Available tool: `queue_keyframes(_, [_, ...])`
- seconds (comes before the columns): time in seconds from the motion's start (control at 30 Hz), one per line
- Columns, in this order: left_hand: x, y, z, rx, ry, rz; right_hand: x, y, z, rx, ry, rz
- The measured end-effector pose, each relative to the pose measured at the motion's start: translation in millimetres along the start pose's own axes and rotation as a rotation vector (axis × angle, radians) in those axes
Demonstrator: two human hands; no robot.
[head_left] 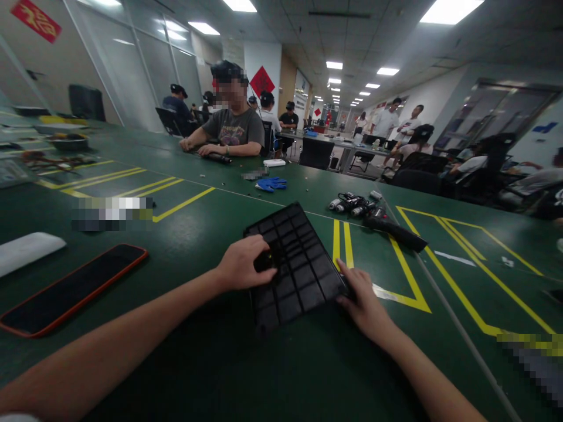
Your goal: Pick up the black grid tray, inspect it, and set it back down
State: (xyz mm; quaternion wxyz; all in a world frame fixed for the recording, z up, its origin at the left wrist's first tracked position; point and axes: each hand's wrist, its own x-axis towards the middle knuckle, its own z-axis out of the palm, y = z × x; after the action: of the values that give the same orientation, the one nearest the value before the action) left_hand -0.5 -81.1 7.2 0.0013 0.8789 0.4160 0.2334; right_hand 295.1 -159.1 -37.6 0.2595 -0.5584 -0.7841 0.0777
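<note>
A black tray (pixel 303 258) divided into a grid of square compartments is tilted in front of me, above the green table. My right hand (pixel 363 296) grips its right corner between thumb and fingers. Over the tray's left side is my left hand (pixel 246 264), its fingers and thumb curled around a small dark thing (pixel 264 259). I cannot make out what that is, or whether it touches the tray.
Left of me lie a phone (pixel 79 287) with an orange edge and a white object (pixel 30 251). Ahead are blue gloves (pixel 271 184); to the right, cylindrical tools with cables (pixel 352 204) and a black tool (pixel 396 231). Across the table sits a person (pixel 237 126). Yellow tape (pixel 413 302) marks the green table (pixel 197 363).
</note>
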Motion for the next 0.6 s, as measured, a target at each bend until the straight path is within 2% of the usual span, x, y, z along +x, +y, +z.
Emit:
queue_keyframes(0.13, [24,-62,-7.6,0.208,0.016,-0.500,8,59,-17,-0.178,0.165,0.328])
queue_keyframes(0.23, [34,-97,-11.6,0.277,-0.038,-0.790,8,90,-20,-0.349,0.156,0.381])
queue_keyframes(0.3, [37,-111,-12.9,0.286,-0.087,-0.903,8,96,-19,-0.438,0.125,0.362])
queue_keyframes(0.37, [37,-120,-13.4,0.292,-0.081,-0.925,8,93,-18,-0.518,0.147,0.353])
queue_keyframes(0.47, [32,-123,-13.2,0.336,0.136,-0.776,8,82,-17,-0.606,0.246,0.333])
queue_keyframes(0.53, [26,-115,-11.5,0.340,0.281,-0.628,6,78,-16,-0.628,0.305,0.301])
queue_keyframes(0.6, [16,-94,-7.1,0.261,0.325,-0.487,5,75,-15,-0.640,0.345,0.268])
